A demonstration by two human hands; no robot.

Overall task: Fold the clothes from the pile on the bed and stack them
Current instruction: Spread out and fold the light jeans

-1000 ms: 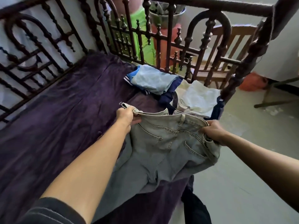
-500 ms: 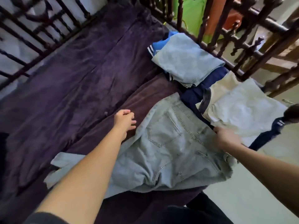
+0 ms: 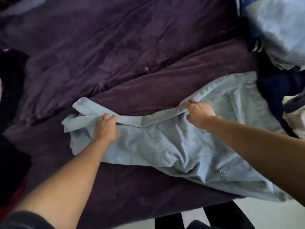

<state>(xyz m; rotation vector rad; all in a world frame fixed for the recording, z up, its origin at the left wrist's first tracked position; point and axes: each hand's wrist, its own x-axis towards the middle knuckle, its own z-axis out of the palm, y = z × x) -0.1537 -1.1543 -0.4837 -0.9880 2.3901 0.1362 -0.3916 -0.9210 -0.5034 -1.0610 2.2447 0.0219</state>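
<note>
The bed (image 3: pixel 115 47), one, under a purple cover, fills the view, the head camera having tipped down onto it since a second ago. The one pair of pale jeans (image 3: pixel 165 146) hung then by its waistband from both hands. It now lies across the near edge of the bed, waist toward the right, legs running left, back pocket up. That suggests the spreading-out is done and the fold itself is beginning (probably lengthwise, leg over leg, though that is a judgement).

At the top right sits one folded pale-blue piece (image 3: pixel 277 30) on one striped blue garment (image 3: pixel 255 45), with one navy garment (image 3: pixel 280 86) just below them. One black heap (image 3: pixel 11 80) lies at the left edge.

Two hands are on the denim. The left hand (image 3: pixel 106 129) has its fingers curled over the far edge of the leg, and the right hand (image 3: pixel 198 114) pinches the same edge up near the hip. Both have hold of cloth.
</note>
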